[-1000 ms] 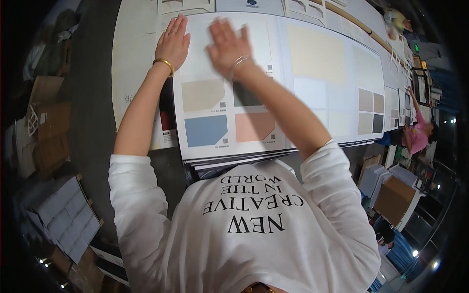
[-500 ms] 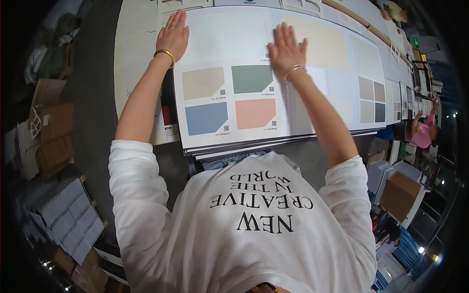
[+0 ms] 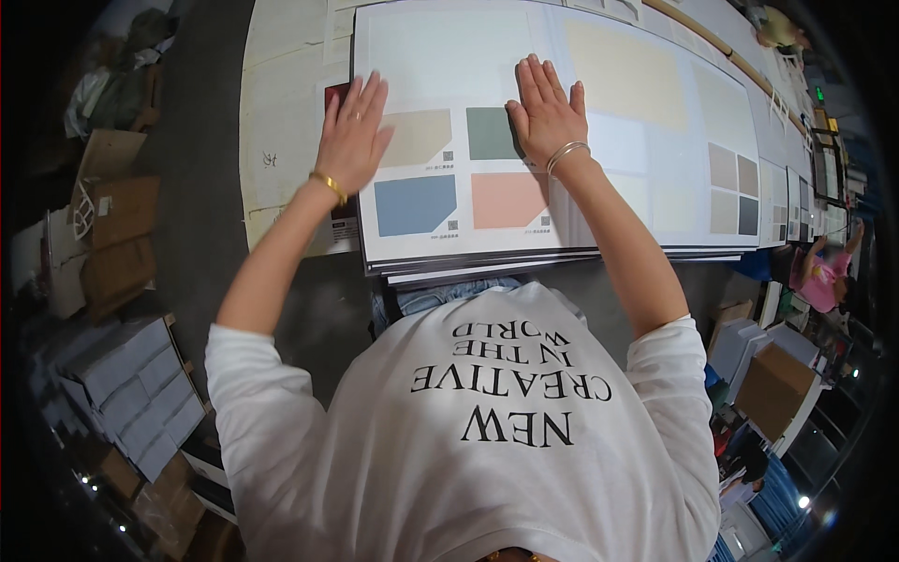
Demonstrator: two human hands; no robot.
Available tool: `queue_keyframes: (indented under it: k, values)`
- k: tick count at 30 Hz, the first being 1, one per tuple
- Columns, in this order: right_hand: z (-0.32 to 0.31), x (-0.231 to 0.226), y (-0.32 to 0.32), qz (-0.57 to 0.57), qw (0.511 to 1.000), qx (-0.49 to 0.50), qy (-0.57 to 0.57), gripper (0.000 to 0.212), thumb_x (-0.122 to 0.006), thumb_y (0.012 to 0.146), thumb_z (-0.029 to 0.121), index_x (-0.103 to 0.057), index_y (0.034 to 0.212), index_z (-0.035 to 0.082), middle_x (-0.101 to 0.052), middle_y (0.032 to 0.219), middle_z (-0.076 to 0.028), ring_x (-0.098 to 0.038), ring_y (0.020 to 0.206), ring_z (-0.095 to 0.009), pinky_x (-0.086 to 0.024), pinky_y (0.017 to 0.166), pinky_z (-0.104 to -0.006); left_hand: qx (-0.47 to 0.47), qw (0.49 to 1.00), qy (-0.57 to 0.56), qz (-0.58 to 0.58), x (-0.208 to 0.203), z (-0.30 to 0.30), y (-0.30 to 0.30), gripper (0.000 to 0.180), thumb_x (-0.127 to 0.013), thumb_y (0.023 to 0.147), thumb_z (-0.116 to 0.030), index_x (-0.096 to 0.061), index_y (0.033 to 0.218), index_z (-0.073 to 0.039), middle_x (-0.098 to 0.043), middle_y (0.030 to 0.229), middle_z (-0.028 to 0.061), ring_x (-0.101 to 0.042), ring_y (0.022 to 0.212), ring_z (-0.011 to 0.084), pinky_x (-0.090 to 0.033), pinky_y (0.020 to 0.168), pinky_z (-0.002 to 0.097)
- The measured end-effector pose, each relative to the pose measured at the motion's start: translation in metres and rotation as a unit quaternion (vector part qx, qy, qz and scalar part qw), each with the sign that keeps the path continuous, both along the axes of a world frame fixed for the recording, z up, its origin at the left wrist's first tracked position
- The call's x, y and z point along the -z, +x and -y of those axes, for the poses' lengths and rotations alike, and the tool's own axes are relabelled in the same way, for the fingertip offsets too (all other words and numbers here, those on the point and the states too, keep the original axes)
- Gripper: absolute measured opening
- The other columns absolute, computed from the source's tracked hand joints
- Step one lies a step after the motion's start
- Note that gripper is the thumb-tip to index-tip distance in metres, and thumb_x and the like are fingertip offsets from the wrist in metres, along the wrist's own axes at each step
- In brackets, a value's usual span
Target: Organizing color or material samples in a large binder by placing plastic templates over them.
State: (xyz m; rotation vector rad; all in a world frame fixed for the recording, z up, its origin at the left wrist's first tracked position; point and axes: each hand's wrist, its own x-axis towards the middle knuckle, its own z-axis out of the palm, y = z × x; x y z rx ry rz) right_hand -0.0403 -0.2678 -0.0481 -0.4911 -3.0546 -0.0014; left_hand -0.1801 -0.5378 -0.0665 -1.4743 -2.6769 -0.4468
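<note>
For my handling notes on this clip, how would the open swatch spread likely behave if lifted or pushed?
The swatch spread would probably feel heavy: it is broad, with layered edges showing along its near side. It may be fairly stiff, since that side shows no obvious sag.

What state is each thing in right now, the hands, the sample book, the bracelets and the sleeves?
Left grip: open, fingers extended, at the book's left edge
Right grip: open, palm down over the page
Sample book: open, lying flat
Green swatch: partly covered
Blue swatch: uncovered
Gold bracelet: worn
Silver bangles: worn
White sleeves: pushed up
</note>
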Motion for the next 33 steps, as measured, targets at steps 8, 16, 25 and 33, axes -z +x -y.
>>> queue_keyframes:
  k: [8, 16, 25, 33]
  values:
    - [0.065, -0.024, 0.011, 0.005, 0.953, -0.291, -0.08, 0.06, -0.044, 0.096, 0.03, -0.026, 0.151, 0.014, -0.026, 0.157, -0.002, -0.02, 0.146, -0.019, -0.01, 0.118, -0.0498, 0.005, 0.997, 0.033, 0.071, -0.004, 0.027, 0.034, 0.063, -0.045, 0.094, -0.021, -0.024, 0.151, -0.007, -0.019, 0.159, 0.0101, -0.018, 0.146, 0.0303, -0.015, 0.116, 0.0487]
    - [0.064, -0.032, 0.053, 0.058, 0.962, -0.231, -0.13, 0.069, -0.044, 0.093, 0.047, -0.028, 0.15, 0.01, -0.029, 0.156, -0.007, -0.024, 0.145, -0.021, -0.011, 0.118, -0.0494, -0.006, 0.995, 0.029, 0.091, -0.006, 0.032, 0.036, 0.06, -0.044, 0.095, -0.021, -0.026, 0.151, -0.008, -0.02, 0.159, 0.0099, -0.02, 0.146, 0.031, -0.017, 0.116, 0.0482]
    - [0.143, -0.021, 0.053, 0.053, 0.938, -0.299, -0.168, 0.074, -0.051, 0.091, 0.044, -0.027, 0.15, 0.006, -0.029, 0.155, -0.011, -0.022, 0.145, -0.022, -0.012, 0.117, -0.0505, 0.021, 0.988, 0.093, 0.119, -0.002, 0.027, 0.032, 0.059, -0.046, 0.093, -0.017, -0.028, 0.149, -0.007, -0.023, 0.157, 0.0124, -0.021, 0.144, 0.034, -0.022, 0.116, 0.0432]
    - [0.16, -0.011, 0.07, 0.015, 0.875, -0.448, -0.183, 0.054, -0.054, 0.092, 0.035, -0.04, 0.144, 0.029, -0.028, 0.156, 0.002, -0.019, 0.146, -0.019, -0.009, 0.116, -0.0572, 0.021, 0.991, 0.046, 0.125, -0.004, 0.026, 0.029, 0.062, -0.051, 0.09, -0.012, -0.029, 0.148, -0.005, -0.024, 0.157, 0.0132, -0.021, 0.145, 0.0341, -0.025, 0.115, 0.0424]
